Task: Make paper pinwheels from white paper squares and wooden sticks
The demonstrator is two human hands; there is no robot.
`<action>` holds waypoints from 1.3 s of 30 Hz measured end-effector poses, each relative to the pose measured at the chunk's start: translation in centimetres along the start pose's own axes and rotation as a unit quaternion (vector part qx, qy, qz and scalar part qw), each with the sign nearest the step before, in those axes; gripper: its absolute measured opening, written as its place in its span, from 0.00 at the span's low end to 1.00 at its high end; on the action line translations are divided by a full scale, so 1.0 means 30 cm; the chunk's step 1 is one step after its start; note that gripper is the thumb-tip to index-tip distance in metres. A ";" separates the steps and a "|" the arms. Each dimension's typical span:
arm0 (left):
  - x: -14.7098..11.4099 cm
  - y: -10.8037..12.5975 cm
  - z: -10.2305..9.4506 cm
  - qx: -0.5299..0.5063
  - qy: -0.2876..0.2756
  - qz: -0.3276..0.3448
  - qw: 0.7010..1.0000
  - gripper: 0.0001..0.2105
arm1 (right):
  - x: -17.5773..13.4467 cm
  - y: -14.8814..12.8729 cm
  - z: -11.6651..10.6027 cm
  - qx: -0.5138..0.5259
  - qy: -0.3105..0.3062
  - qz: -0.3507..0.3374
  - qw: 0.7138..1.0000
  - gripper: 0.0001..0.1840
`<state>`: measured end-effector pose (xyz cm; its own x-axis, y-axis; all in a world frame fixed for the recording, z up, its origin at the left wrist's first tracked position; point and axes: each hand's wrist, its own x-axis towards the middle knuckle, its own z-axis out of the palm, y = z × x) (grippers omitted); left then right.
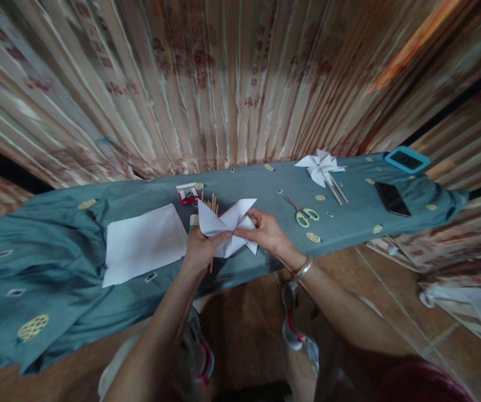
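A white paper pinwheel (217,223) is held over the cloth in front of me, its blades folded in toward the middle. My left hand (202,245) is closed on its left side, the thumb pressed near the centre. From the right, my right hand (268,229) pinches the pinwheel by a blade and the centre. Behind the paper lie several thin wooden sticks (210,202), and one stick end shows below my left hand. A white cylinder end (194,220), perhaps a glue stick, is partly hidden by my left hand.
White paper sheets (146,240) lie at left, near a small red box (187,193) of pins. Green-handled scissors (303,215), finished-looking pinwheels (321,166) with sticks, a black phone (392,199) and a blue-framed device (408,159) are at right. A curtain (232,84) hangs behind.
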<state>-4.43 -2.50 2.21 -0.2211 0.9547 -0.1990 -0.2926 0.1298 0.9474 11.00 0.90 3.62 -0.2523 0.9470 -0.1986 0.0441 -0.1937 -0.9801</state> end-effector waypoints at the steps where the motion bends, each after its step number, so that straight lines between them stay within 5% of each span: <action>1: -0.002 0.005 0.002 -0.007 0.000 -0.007 1.000 0.19 | 0.001 -0.003 0.001 0.003 -0.002 0.002 1.000 0.28; 17: 0.005 0.036 -0.014 -0.049 0.074 0.011 0.996 0.15 | 0.017 -0.039 0.028 0.016 -0.027 -0.013 0.999 0.30; 23: 0.041 0.128 -0.166 -0.106 0.196 0.108 0.969 0.15 | 0.065 -0.039 -0.028 0.039 0.059 -0.069 0.995 0.24; 28: 0.053 0.203 -0.302 -0.162 0.293 0.173 0.926 0.12 | 0.117 0.060 0.001 -0.087 0.063 -0.125 0.986 0.17; 32: 0.042 0.217 -0.342 -0.168 0.297 0.178 0.923 0.13 | 0.159 0.067 0.101 -0.287 0.027 -0.164 0.943 0.12; 36: 0.028 0.226 -0.358 -0.135 0.315 0.174 0.923 0.10 | 0.254 -0.025 0.213 -0.396 -0.001 -0.192 0.898 0.14; 37: 0.026 0.230 -0.362 -0.134 0.321 0.176 0.921 0.10 | 0.284 -0.049 0.240 -0.503 -0.034 -0.211 0.837 0.17; 39: 0.027 0.237 -0.370 -0.142 0.329 0.178 0.917 0.10 | 0.342 -0.084 0.288 -0.554 -0.066 -0.218 0.801 0.17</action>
<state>-17.02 -3.77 5.99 -0.8351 0.5431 -0.0872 -0.3035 -0.3227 0.8965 -0.04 8.91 4.11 -0.5735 0.8136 0.0954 0.7363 0.5631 -0.3752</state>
